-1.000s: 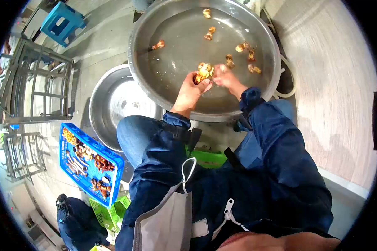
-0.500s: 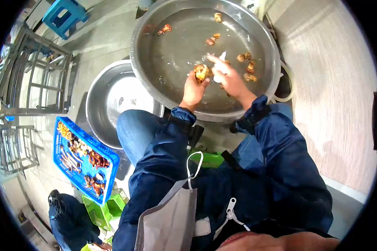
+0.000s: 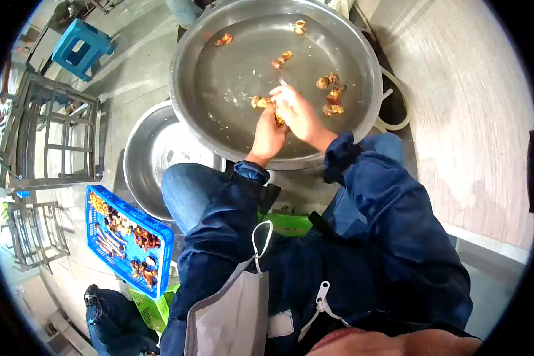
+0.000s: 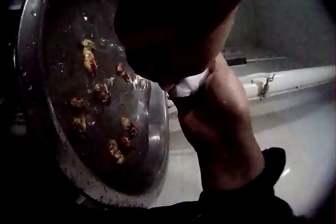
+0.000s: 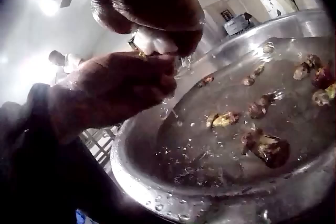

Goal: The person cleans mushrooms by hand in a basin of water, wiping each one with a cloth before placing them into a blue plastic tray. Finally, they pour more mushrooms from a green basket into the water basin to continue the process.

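Observation:
A large metal basin holds water with several brown and yellow pieces that look like mushrooms, one of them at the right. Over its near part my left hand grips a yellowish piece, mostly covered by fingers. Against it lies my right hand, fingers curled round something white. That white thing shows between both hands in the right wrist view, and the white thing also shows by the right hand in the left wrist view. Another yellow-brown piece floats just beyond the left fingers.
A smaller metal basin stands left of the large one. Below it are a blue basket of sorted pieces, a green basket and another person's leg. Metal frames and a blue stool stand left; a hose curves at right.
The right hand has moved left, over the left hand's piece, and now hides much of it. The floating pieces have drifted, and the view has shifted slightly.

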